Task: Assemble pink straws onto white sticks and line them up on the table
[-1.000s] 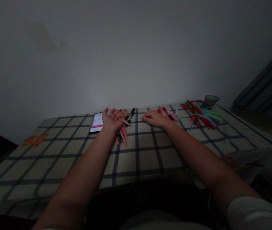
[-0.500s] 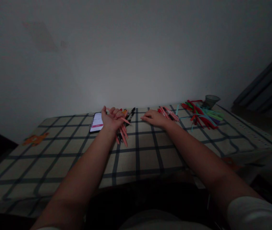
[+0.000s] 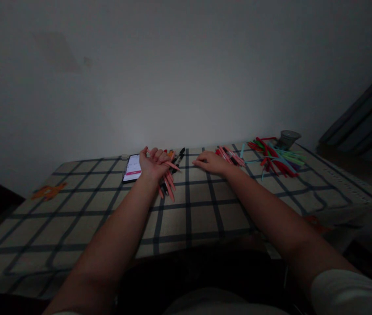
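Observation:
My left hand (image 3: 152, 164) lies palm up on the checked tablecloth (image 3: 192, 210), its fingers curled around a bundle of pink pens (image 3: 168, 181) whose tips stick out below the hand. A black pen (image 3: 179, 156) lies just right of it. My right hand (image 3: 210, 162) rests palm down with its fingers flat and stretched to the left, holding nothing. Its back touches a small group of pink and black pens (image 3: 230, 156).
A lit phone (image 3: 132, 168) lies left of my left hand. A heap of red, green and blue straws (image 3: 276, 156) and a small cup (image 3: 287, 138) sit at the back right. An orange patch (image 3: 46, 191) marks the cloth's left side. A white wall stands behind the table.

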The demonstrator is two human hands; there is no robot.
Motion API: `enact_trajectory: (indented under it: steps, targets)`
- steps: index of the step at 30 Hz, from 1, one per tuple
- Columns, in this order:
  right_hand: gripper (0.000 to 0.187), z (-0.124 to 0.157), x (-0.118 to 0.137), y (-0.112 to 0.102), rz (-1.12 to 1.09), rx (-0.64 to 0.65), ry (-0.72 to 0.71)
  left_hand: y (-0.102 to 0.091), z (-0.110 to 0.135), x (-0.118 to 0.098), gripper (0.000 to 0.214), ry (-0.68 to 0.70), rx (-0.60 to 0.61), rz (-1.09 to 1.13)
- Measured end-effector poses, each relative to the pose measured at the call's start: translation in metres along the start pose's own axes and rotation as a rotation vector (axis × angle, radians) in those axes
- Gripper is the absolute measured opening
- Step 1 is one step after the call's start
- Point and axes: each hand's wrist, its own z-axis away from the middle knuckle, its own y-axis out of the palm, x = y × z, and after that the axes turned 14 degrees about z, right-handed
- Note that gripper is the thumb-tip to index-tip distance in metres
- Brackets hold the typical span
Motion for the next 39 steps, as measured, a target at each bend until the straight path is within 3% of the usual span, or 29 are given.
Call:
enact_trajectory:
  steps: [6, 13, 18, 21, 25, 28, 31, 36, 39]
  targets:
    - [0.043, -0.003, 0.006, 0.002, -0.106, -0.009, -0.018, 0.015, 0.008, 0.014, 0.053, -0.004, -0.030, -0.138]
    - [0.034, -0.006, 0.017, 0.010, -0.346, 0.078, -0.229, 0.016, 0.015, 0.033, 0.058, -0.011, 0.060, -0.257]
    - [0.033, -0.008, 0.013, 0.011, -0.525, -0.041, 0.003, 0.011, 0.012, 0.027, 0.061, 0.033, 0.074, -0.318]
    - [0.032, -0.011, 0.003, 0.008, -0.649, -0.198, 0.149, 0.009, 0.009, 0.025, 0.061, 0.019, 0.073, -0.397]
    - [0.029, -0.015, -0.014, 0.009, -0.827, -0.421, 0.303, 0.009, 0.011, 0.032, 0.040, -0.212, 0.073, -0.544]
    - [0.028, -0.017, -0.020, 0.012, -0.948, -0.488, 0.364, 0.005, 0.014, 0.042, 0.031, -0.399, 0.134, -0.673]
    - [0.033, -0.014, -0.017, 0.011, -0.985, -0.427, 0.337, -0.004, 0.016, 0.047, 0.035, -0.480, 0.196, -0.787]
    - [0.037, -0.012, -0.005, 0.008, -0.986, -0.191, 0.234, -0.011, 0.016, 0.050, 0.040, -0.381, 0.284, -0.936]
    - [0.039, -0.016, -0.010, 0.005, -1.070, -0.242, 0.235, -0.008, 0.014, 0.051, 0.040, -0.230, 0.308, -1.044]
